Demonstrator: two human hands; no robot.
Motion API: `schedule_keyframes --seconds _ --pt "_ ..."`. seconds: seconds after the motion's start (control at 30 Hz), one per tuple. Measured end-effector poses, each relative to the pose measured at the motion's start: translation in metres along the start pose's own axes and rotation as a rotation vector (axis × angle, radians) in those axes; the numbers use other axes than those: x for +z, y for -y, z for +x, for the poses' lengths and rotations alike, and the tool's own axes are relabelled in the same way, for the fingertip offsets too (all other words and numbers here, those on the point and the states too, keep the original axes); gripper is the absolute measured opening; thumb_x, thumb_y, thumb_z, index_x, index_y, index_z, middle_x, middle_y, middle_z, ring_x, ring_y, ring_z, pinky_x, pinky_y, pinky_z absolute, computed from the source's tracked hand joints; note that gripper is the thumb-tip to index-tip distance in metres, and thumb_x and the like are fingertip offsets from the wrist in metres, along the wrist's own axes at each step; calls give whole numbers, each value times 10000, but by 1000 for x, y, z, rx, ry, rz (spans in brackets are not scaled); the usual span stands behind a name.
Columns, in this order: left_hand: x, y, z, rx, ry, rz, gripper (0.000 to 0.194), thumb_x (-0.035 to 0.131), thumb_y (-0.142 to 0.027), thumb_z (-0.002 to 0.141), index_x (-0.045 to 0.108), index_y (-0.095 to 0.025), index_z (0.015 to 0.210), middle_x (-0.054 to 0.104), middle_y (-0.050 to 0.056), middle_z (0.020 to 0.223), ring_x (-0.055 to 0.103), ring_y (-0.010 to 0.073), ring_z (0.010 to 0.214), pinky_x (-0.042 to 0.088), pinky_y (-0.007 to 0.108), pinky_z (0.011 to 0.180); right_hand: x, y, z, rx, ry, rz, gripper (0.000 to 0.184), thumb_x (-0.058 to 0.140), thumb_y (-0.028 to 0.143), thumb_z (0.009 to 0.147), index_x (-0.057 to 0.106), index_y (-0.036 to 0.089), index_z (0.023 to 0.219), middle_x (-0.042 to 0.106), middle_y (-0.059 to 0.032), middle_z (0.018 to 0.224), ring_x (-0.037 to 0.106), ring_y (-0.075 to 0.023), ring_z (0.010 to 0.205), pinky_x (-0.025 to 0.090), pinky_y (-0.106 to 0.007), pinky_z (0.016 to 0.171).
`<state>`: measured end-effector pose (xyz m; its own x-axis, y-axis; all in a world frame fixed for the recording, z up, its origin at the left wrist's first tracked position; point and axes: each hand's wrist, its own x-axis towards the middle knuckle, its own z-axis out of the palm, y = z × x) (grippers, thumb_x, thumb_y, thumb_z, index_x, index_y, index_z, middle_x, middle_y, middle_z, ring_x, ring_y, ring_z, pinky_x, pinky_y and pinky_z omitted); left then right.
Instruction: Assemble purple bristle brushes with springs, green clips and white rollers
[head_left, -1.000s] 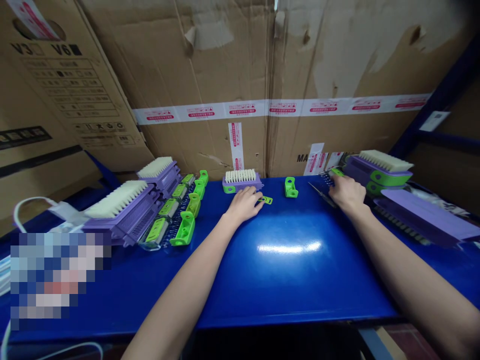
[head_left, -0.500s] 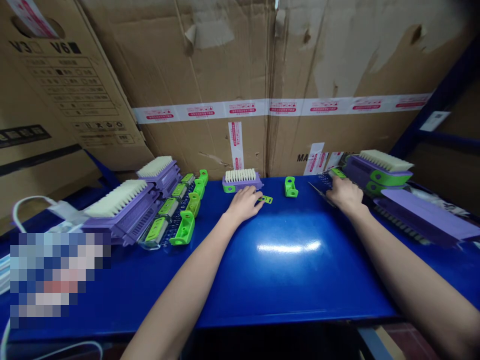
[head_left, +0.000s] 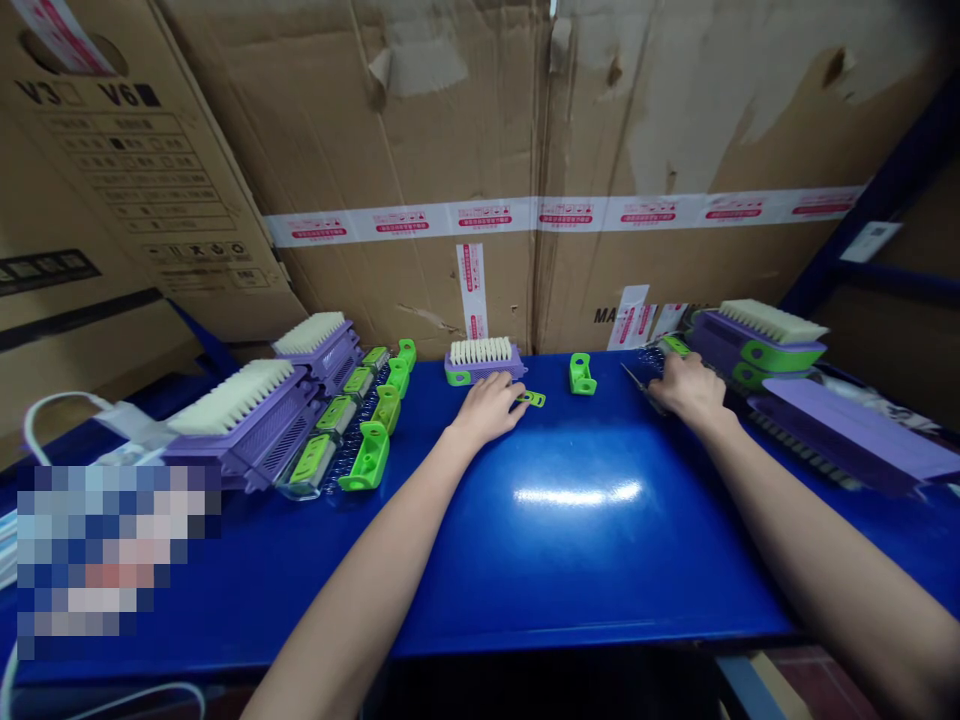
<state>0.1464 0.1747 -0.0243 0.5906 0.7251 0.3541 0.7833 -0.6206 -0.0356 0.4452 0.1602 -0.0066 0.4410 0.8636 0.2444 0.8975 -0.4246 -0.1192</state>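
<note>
My left hand [head_left: 489, 408] rests on the blue table with its fingers closed on one end of a small flat green plate [head_left: 534, 398]. Just behind that hand is a purple brush block [head_left: 484, 362] with pale bristles facing up. Farther right, my right hand [head_left: 687, 388] is closed round a thin pointed metal tool [head_left: 634, 377], its tip aimed to the left; the fingers hide most of it. Beyond these knuckles lies another green piece [head_left: 675, 345] in clear plastic. A bright green bracket [head_left: 581, 375] stands between both hands, touching neither.
On the left are purple brush blocks [head_left: 247, 425], several green-topped pieces in clear plastic [head_left: 313, 460] and a row of green brackets [head_left: 367, 458]. More brush blocks [head_left: 772, 335] are stacked at right beside a purple panel [head_left: 862, 425]. Cardboard [head_left: 420, 130] walls the back.
My right hand and the pointed tool have shifted very slightly. My left hand and the green plate stay where they were.
</note>
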Motion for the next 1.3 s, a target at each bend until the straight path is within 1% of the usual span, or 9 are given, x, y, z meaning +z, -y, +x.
schedule_keyframes --seconds 0.1,0.27,0.37,0.5,0.7,0.87,1.03,1.2,1.3 --pt "-1 0 0 -4 0 0 275 484 -352 916 644 -177 1055 609 95 1045 571 235 982 468 355 840 1 -1 0 23 18 -35 443 550 333 788 563 90 1158 577 -214 1105 626 -323 934 493 -407 752" --pt "0 0 0 -1 3 7 279 480 -351 918 646 -174 1055 608 99 1042 570 237 984 471 358 842 0 -1 -2 31 5 -37 447 472 387 839 567 69 1138 629 -221 999 629 -331 920 494 -407 739" --pt "0 0 0 3 2 8 276 486 -349 915 648 -174 1056 608 97 1042 569 238 987 471 355 841 -1 0 -2 43 -3 -43 448 442 404 863 580 77 1137 635 -217 1004 636 -324 931 496 -400 753" --pt "1 1 0 8 -1 9 274 487 -350 915 648 -178 1054 610 93 1028 568 235 983 471 350 833 -3 2 -2 58 -8 -39 448 389 405 890 626 76 1081 635 -236 1017 638 -343 943 494 -413 764" --pt "1 1 0 4 0 3 276 486 -348 916 645 -173 1059 605 96 1026 564 235 985 470 355 837 -6 3 -4 93 -62 5 462 368 413 901 616 88 1116 636 -240 1016 632 -364 955 486 -438 778" --pt "2 1 0 5 -2 -6 278 477 -350 919 643 -175 1056 603 96 1030 557 236 988 467 363 842 -6 3 -5 95 -108 48 462 362 419 903 600 88 1119 635 -247 969 633 -383 927 484 -471 759" --pt "2 1 0 0 3 -12 278 479 -356 917 640 -182 1061 601 94 1028 555 235 985 462 361 843 -9 3 -7 102 -188 108 451 360 386 899 542 81 1178 635 -243 958 631 -386 896 475 -487 756" --pt "3 2 0 1 7 -10 271 483 -354 915 643 -184 1052 596 90 1026 551 230 987 456 348 842 -10 2 -6 94 -163 142 441 375 371 896 523 95 1206 632 -238 969 623 -384 919 464 -488 775" --pt "3 2 1 1 12 -5 274 477 -357 917 642 -187 1055 595 87 1024 551 227 983 454 344 840 -10 2 -6 110 -166 165 464 363 400 901 513 107 1228 629 -235 983 618 -393 940 461 -487 778"
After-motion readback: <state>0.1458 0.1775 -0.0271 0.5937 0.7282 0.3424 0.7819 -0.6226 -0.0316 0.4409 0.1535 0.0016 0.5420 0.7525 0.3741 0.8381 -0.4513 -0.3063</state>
